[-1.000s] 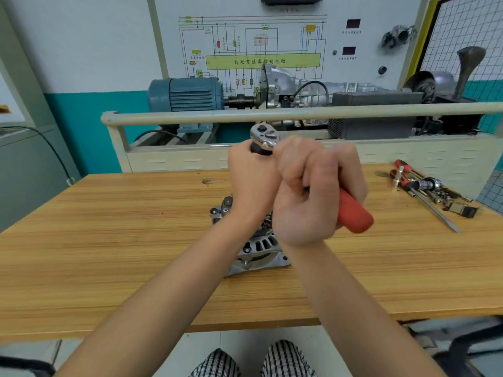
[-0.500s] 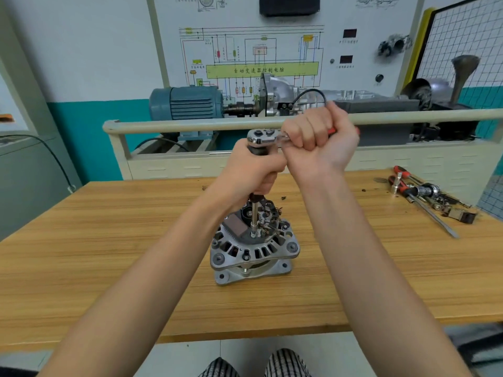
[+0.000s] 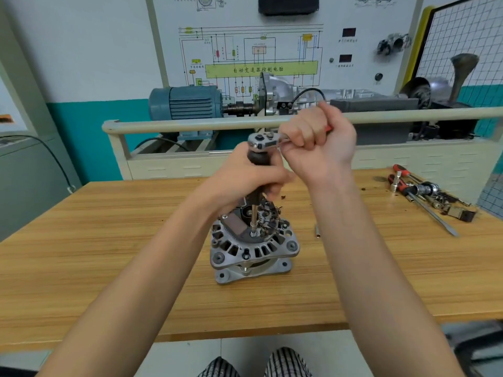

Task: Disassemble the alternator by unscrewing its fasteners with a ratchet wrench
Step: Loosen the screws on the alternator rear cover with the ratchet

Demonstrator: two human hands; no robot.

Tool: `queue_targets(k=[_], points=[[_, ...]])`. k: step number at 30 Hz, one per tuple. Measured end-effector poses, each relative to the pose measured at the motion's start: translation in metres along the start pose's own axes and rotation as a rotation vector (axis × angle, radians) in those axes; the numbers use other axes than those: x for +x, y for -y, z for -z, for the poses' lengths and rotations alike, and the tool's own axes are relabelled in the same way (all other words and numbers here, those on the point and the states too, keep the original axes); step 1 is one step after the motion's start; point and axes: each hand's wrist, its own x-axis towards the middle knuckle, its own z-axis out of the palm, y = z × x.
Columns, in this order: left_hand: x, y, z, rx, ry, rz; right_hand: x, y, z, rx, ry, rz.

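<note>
While the alternator (image 3: pixel 253 246) sits upright, the ratchet wrench (image 3: pixel 265 139), handle toward 3 o'clock, is gripped by right hand (image 3: pixel 318 142); its vertical extension (image 3: pixel 254 216) is clasped by left hand (image 3: pixel 250 178).

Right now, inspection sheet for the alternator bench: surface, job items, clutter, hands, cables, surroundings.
Surface: wooden table, small dark debris behind the alternator.
Job's things: alternator upright at table centre; ratchet wrench above it on a black-handled extension reaching down into the alternator's top.
Clutter: pile of screwdrivers and sockets at far right; one small socket lying right of the alternator.
Hands: left hand grips the extension's black handle; right hand grips the wrench's red handle.
Cables: black cable on the grey cabinet at left; none seen on the table.
Surroundings: blue motor, wiring-diagram panel, rail behind the table.
</note>
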Motion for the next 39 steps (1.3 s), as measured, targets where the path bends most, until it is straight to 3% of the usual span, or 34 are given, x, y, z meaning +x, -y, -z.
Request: queue_targets(k=[2,5,8,11,13,15,17,19,21,24,25,27,29,31,34,37,39], points=[[0.002,-0.002,0.001,-0.008,0.16,0.052,0.012,0.007,0.002,0.102,-0.07,-0.2],[0.005,0.0,-0.004,-0.091,0.113,0.11,0.011,0.004,0.003,0.11,-0.054,-0.152],[0.005,0.005,-0.013,-0.104,-0.202,0.104,-0.004,-0.004,0.001,-0.004,-0.003,0.144],[0.006,0.006,-0.026,0.009,-0.515,0.004,-0.031,-0.029,-0.001,-0.231,0.207,0.521],[0.007,0.007,-0.031,0.112,-0.611,-0.061,-0.043,-0.049,0.001,-0.415,0.321,0.765],[0.006,0.008,-0.03,0.141,-0.595,-0.086,-0.046,-0.058,0.002,-0.526,0.371,0.886],[0.004,0.006,-0.027,0.125,-0.548,-0.06,-0.041,-0.049,0.001,-0.471,0.355,0.811],[0.004,0.004,-0.02,0.099,-0.447,-0.004,-0.031,-0.028,-0.002,-0.314,0.247,0.575],[0.003,0.002,-0.01,0.031,-0.25,0.029,-0.014,-0.007,-0.001,-0.143,0.067,0.271],[0.006,-0.002,-0.004,-0.026,0.162,0.04,0.012,0.007,0.003,0.072,-0.054,-0.153],[0.006,-0.003,-0.005,-0.035,0.25,0.054,0.015,0.008,0.004,0.052,-0.081,-0.223],[0.006,-0.002,-0.009,-0.075,0.269,0.099,0.016,0.008,0.004,0.053,-0.058,-0.263],[0.006,0.001,-0.012,-0.115,0.121,0.124,0.012,0.006,0.002,0.041,-0.069,-0.146],[0.008,0.003,-0.016,-0.116,-0.129,0.104,0.002,0.001,0.001,0.021,-0.042,0.07],[0.011,0.005,-0.026,-0.04,-0.473,0.018,-0.027,-0.026,0.0,-0.21,0.182,0.51],[0.011,0.007,-0.031,0.079,-0.584,-0.082,-0.042,-0.052,0.003,-0.444,0.376,0.856],[0.009,0.008,-0.029,0.084,-0.551,-0.072,-0.041,-0.052,0.003,-0.483,0.377,0.885]])
